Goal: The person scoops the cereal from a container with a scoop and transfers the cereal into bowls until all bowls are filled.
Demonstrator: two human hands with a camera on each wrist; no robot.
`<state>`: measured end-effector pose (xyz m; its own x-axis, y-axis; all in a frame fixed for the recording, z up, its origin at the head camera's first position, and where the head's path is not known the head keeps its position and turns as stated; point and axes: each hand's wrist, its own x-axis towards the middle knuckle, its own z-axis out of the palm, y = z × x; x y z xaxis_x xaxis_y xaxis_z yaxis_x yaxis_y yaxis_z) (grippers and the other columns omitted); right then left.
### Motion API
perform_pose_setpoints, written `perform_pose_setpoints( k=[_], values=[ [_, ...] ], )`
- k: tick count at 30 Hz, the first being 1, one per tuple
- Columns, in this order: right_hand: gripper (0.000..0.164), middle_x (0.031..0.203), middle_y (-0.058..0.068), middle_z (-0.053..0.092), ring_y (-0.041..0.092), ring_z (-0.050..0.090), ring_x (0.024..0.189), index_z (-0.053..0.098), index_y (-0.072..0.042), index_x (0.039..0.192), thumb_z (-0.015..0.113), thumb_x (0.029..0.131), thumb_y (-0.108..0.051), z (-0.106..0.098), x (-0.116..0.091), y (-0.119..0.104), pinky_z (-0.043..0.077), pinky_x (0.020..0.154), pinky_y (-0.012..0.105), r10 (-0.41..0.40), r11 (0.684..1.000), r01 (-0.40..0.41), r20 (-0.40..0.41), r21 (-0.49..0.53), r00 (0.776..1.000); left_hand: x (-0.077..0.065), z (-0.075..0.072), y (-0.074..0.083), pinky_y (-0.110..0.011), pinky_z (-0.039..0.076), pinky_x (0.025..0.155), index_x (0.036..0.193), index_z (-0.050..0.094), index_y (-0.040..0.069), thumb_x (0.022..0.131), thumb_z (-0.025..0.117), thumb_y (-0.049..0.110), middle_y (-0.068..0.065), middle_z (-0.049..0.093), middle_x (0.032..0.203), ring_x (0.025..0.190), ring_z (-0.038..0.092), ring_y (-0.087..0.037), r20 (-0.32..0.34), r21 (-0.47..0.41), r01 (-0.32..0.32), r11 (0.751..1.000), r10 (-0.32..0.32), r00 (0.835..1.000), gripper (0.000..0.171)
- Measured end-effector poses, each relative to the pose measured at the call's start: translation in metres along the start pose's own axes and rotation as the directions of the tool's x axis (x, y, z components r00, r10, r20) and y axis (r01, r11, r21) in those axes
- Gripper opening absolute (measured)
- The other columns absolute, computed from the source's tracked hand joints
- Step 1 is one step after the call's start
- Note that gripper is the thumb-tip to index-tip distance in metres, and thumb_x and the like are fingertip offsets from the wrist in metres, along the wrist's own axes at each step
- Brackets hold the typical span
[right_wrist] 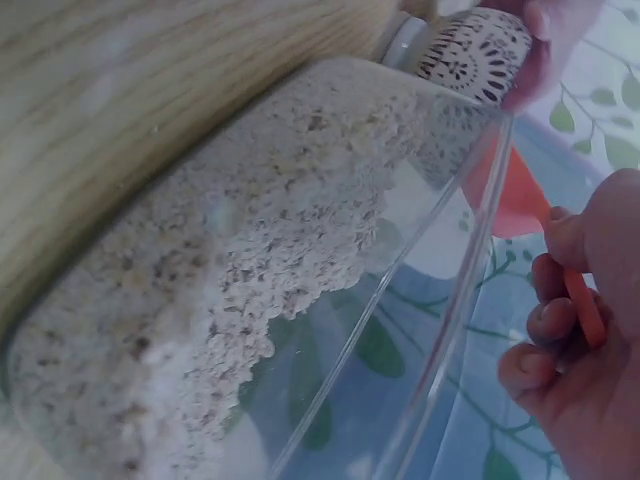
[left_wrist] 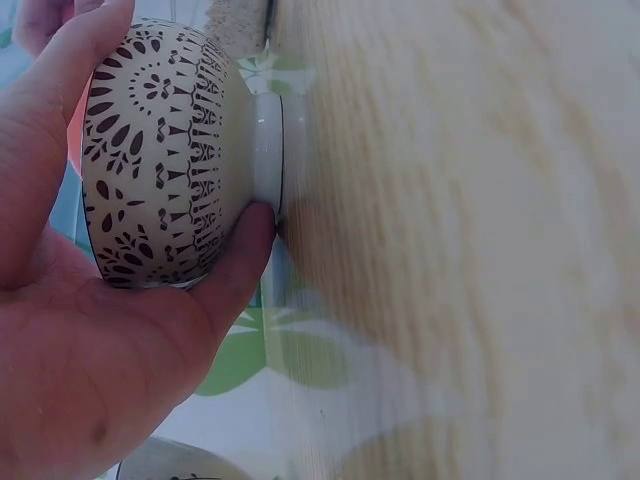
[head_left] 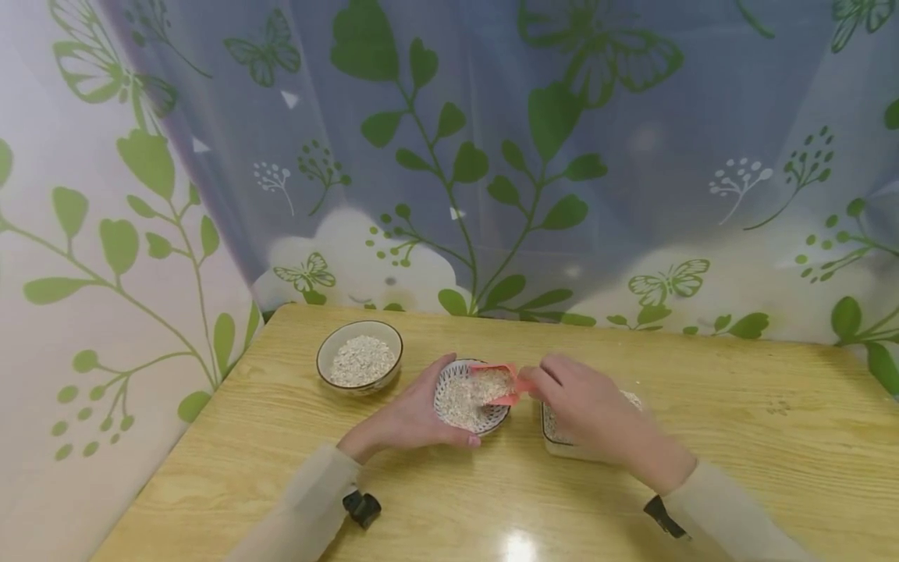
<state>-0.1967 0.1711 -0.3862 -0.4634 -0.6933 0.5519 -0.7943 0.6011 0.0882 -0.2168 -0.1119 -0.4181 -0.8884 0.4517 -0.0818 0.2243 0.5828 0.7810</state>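
My left hand (head_left: 414,410) holds a small patterned bowl (left_wrist: 150,165), its thumb on the near side and its fingers round the far side. Oat flakes (head_left: 460,402) partly fill this bowl, and its foot is at the table top. In my right hand (head_left: 590,402) is the thin handle of an orange-red scoop (right_wrist: 510,195), gripped between thumb and fingers. Loaded with flakes, the scoop's head lies over the bowl's right side. Below the right hand stands a clear-walled container (right_wrist: 290,190) of oat flakes, partly hidden by that hand in the head view.
A second bowl (head_left: 325,363) with a dark rim, also containing oat flakes, stands on the wooden table (head_left: 737,421) left of the held bowl. A leaf-and-butterfly printed cloth (head_left: 492,156) hangs behind the table's far edge. Both wrists wear black straps.
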Motion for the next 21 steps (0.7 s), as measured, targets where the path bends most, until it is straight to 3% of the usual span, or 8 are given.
perform_pose_setpoints(
  k=[3,8,12,16,21],
  values=[
    [0.039,0.085,0.001,0.051,0.014,0.043,0.075,0.064,-0.007,0.115,0.074,0.08,0.008,0.001,0.0031,-0.0036,0.043,0.061,0.025,-0.072,0.995,0.072,0.002,-0.072,0.997,0.0007,0.0002,-0.0009,-0.061,0.029,0.123,0.165,0.014,0.015,0.064,0.093,0.049,-0.016,0.029,0.167,0.151,0.034,-0.036,0.004,-0.009,0.001,1.0,-0.001,1.0,0.133],
    [0.033,0.085,0.002,0.052,0.014,0.044,0.074,0.064,-0.006,0.115,0.067,0.085,0.007,0.001,0.0058,-0.007,0.044,0.062,0.025,-0.119,0.981,0.121,0.021,-0.153,0.993,0.0009,-0.0002,-0.0014,-0.062,0.03,0.122,0.165,0.012,0.016,0.065,0.093,0.049,-0.016,0.028,0.167,0.151,0.035,-0.036,0.012,-0.016,-0.004,1.0,0.004,1.0,0.133],
    [0.024,0.086,0.002,0.052,0.015,0.045,0.074,0.062,-0.006,0.111,0.041,0.102,0.002,0.0017,0.0063,-0.0085,0.046,0.062,0.026,-0.161,0.966,0.159,0.007,-0.203,0.987,0.0,-0.0007,-0.0006,-0.062,0.03,0.122,0.165,0.011,0.016,0.066,0.093,0.049,-0.015,0.026,0.168,0.151,0.033,-0.036,0.017,-0.012,-0.002,1.0,0.002,1.0,0.133],
    [0.046,0.083,0.0,0.051,0.014,0.043,0.071,0.06,-0.009,0.108,0.014,0.109,-0.005,0.0026,0.0073,-0.0101,0.042,0.06,0.024,-0.186,0.959,0.175,-0.027,-0.221,0.982,-0.0005,-0.0011,0.0001,-0.062,0.03,0.122,0.165,0.011,0.016,0.065,0.093,0.05,-0.014,0.026,0.168,0.151,0.034,-0.035,0.016,-0.009,-0.002,1.0,0.002,1.0,0.133],
    [0.042,0.081,-0.001,0.049,0.013,0.041,0.07,0.06,-0.01,0.107,0.019,0.104,-0.001,0.0037,0.0074,-0.0097,0.04,0.059,0.023,-0.206,0.954,0.187,-0.059,-0.233,0.977,-0.0002,-0.0012,-0.0002,-0.062,0.032,0.121,0.165,0.012,0.016,0.066,0.092,0.05,-0.014,0.028,0.167,0.15,0.036,-0.036,0.014,-0.012,-0.01,1.0,0.01,1.0,0.133]
  ],
)
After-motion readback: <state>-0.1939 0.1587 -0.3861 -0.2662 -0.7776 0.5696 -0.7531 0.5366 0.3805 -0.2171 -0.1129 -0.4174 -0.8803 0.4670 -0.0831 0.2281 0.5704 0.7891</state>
